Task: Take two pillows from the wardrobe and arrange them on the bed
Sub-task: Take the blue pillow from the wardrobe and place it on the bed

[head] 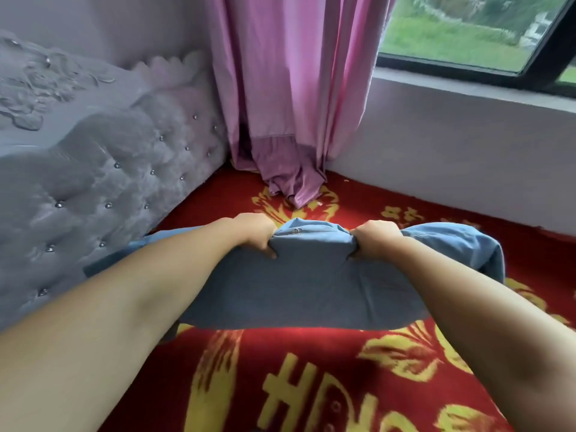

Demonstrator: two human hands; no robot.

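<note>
Blue pillow point(305, 285), which we clamp at its far edge with left hand point(254, 233) and right hand point(375, 240), above the red bed point(311, 385).

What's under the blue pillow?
Under the blue pillow is the red bedspread with yellow flowers. Both hands, left and right, grip it. The part it covers stays hidden.

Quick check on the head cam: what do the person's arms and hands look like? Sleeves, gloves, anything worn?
Both forearms are bare for their whole visible length; no sleeve edge enters the frame. The left hand and right hand are ungloved. No watch, bracelet or ring shows on the visible sides, and no markings, straps or cables.
</note>
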